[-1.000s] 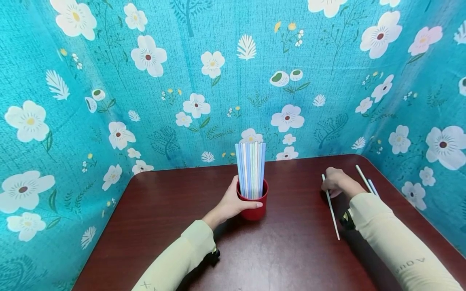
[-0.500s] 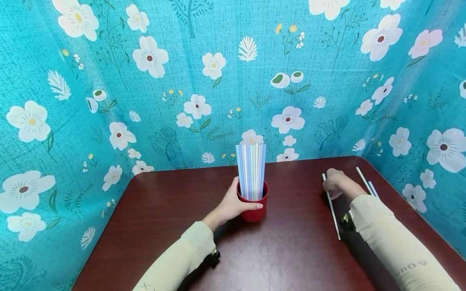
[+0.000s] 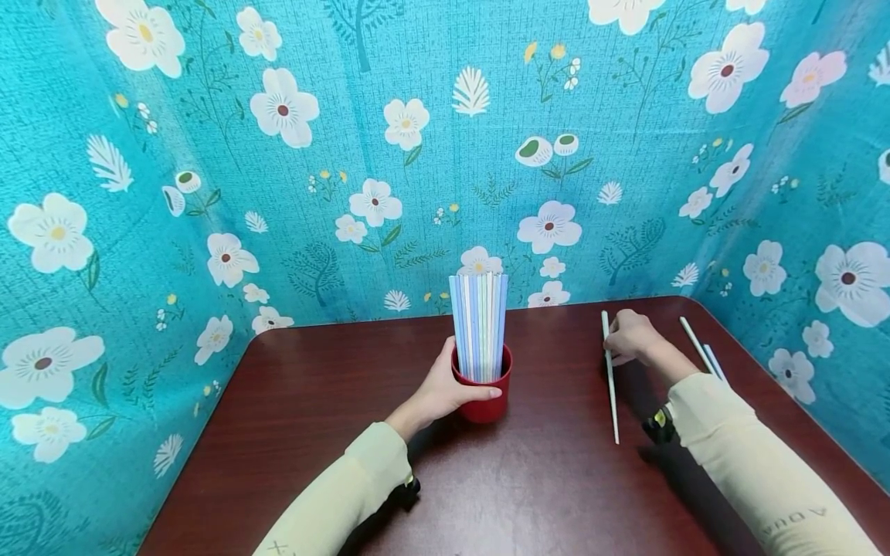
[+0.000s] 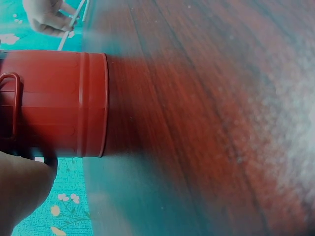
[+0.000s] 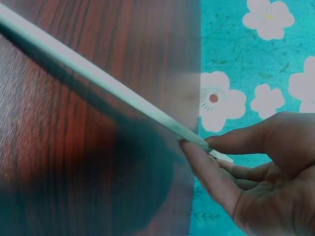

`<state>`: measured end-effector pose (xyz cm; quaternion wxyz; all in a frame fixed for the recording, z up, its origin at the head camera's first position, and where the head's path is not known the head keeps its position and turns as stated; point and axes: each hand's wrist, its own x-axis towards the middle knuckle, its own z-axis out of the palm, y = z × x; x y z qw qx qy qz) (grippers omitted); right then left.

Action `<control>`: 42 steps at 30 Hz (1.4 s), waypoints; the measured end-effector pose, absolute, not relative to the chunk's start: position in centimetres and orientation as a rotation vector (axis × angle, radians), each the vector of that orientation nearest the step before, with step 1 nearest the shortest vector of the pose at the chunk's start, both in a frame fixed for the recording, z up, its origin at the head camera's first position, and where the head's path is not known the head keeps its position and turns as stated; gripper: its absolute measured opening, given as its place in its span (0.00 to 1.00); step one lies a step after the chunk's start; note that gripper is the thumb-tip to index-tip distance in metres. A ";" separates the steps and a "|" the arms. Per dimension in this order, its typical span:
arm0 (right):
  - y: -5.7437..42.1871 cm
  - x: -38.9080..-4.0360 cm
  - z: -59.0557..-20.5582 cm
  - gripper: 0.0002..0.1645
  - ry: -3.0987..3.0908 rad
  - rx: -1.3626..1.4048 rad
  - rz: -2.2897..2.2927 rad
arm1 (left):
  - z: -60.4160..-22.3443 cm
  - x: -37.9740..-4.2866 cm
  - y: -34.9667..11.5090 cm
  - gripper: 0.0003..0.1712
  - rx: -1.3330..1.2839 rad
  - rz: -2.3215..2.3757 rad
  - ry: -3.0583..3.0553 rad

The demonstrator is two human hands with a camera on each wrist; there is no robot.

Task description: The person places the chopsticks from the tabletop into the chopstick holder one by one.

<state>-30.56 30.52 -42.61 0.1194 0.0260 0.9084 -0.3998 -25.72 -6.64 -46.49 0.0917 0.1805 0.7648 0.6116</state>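
Note:
My left hand (image 3: 442,388) grips a red holder (image 3: 484,401) that stands upright on the table, its thumb across the front. Several straight chopsticks (image 3: 480,324) in pale blue, white and pale green rise from the holder. In the left wrist view the red wall of the holder (image 4: 54,105) shows a small loop handle (image 4: 15,105). Over the right side of the table, my right hand (image 3: 631,338) pinches a pale green chopstick (image 3: 612,394) near its thick upper end. The right wrist view shows this chopstick (image 5: 113,86) between thumb and fingertip, its shadow on the wood beside it.
Near the table's right edge lie a pale chopstick (image 3: 695,340) and a bluish one (image 3: 715,361), partly hidden behind the right sleeve (image 3: 716,405). A turquoise flowered cloth (image 3: 375,154) hangs around the back and sides of the dark wooden table (image 3: 299,401).
My right hand has moved a little left and away from me, bringing the pale green chopstick with it. The left hand and the holder have stayed in place.

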 end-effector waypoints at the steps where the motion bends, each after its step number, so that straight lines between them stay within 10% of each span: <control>1: 30.3 -30.6 -42.4 0.06 2.677 0.061 -1.182 | -46.5 -25.7 -6.6 0.54 0.536 1.816 2.271; 42: 22.0 -27.4 -34.0 0.15 3.257 -0.430 -1.635 | -46.4 -25.6 -6.6 0.54 0.542 1.818 2.264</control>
